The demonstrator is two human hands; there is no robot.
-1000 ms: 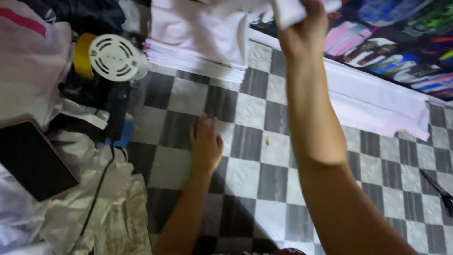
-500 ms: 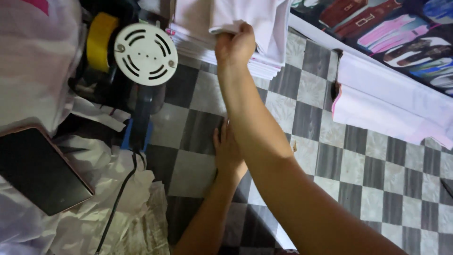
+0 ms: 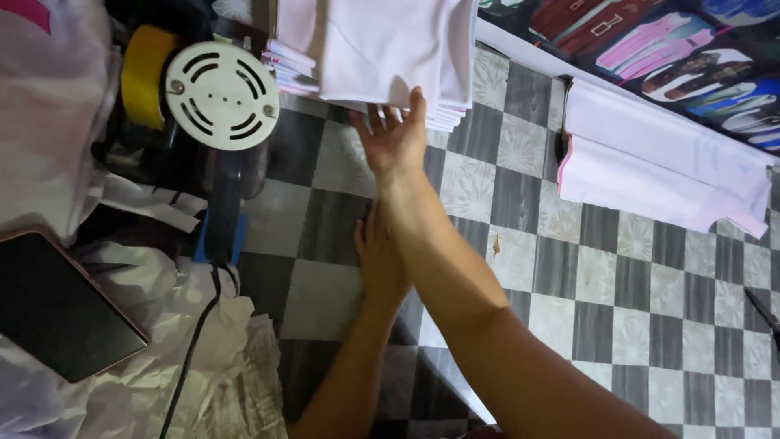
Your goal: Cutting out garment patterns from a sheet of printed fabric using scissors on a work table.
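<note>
My right hand (image 3: pixel 394 134) reaches forward with its fingers spread and nothing in it. Its fingertips rest at the near edge of a stack of white cloth pieces (image 3: pixel 390 49) lying on the black-and-white checkered floor (image 3: pixel 585 325). My left hand (image 3: pixel 378 256) lies flat on the floor, palm down, just behind the right wrist. The right forearm crosses over it and hides part of it.
A machine with a round white slotted guard (image 3: pixel 221 96) and a yellow part (image 3: pixel 146 77) stands left of the stack, its cable (image 3: pixel 191 349) trailing over crumpled white plastic. A dark tablet (image 3: pixel 57 305) lies at the left. Folded pale pink cloth (image 3: pixel 658 175) lies at the right.
My right hand, which gripped a white cloth piece, has let it go on the stack and now lies open at its edge. The left hand stays flat on the floor.
</note>
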